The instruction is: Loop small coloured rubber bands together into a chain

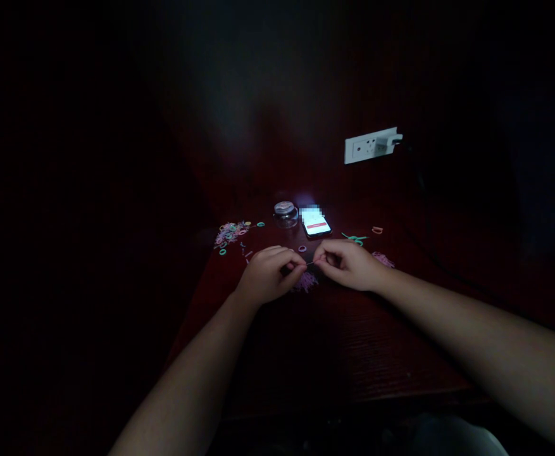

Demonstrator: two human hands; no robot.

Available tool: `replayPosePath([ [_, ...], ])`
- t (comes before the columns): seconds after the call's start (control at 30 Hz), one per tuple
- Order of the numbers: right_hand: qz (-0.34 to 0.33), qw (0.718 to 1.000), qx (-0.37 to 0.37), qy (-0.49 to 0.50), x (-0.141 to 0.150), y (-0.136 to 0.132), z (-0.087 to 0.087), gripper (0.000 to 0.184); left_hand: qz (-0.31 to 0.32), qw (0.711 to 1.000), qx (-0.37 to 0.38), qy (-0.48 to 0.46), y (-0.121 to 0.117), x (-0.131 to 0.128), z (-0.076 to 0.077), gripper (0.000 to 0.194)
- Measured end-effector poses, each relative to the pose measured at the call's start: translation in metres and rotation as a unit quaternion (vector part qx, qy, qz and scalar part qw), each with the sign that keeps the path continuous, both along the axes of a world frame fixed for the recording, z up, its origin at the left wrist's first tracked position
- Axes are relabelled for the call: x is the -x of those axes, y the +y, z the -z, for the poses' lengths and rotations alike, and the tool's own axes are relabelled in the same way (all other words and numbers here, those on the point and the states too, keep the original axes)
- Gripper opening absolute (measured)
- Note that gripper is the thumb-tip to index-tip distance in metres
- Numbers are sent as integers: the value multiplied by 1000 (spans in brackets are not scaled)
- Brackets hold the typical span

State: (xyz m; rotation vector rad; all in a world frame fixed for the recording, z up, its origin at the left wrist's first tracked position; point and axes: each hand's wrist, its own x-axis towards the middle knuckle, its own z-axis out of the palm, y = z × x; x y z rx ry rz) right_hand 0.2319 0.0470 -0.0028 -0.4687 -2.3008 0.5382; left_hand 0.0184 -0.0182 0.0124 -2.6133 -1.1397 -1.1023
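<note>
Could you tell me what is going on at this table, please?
In dim light, a person's left hand and right hand pinch a thin strand between them. Below it is a purple pile. A lit phone and a lidded jar stand behind, with a mixed colourful pile to the left.

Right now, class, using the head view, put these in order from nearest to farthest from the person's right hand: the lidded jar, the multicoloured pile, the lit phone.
1. Phone: just beyond the right hand, slightly to its left.
2. Jar: farther left, beside the phone.
3. Multicoloured pile: farthest, near the table's left edge.
</note>
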Motion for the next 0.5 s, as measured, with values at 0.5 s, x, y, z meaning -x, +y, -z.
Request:
replayPosePath([
  [0.5,-30,999,-8,-10,1,-3,-1,6,15,999,29,11,0,0,0,10],
])
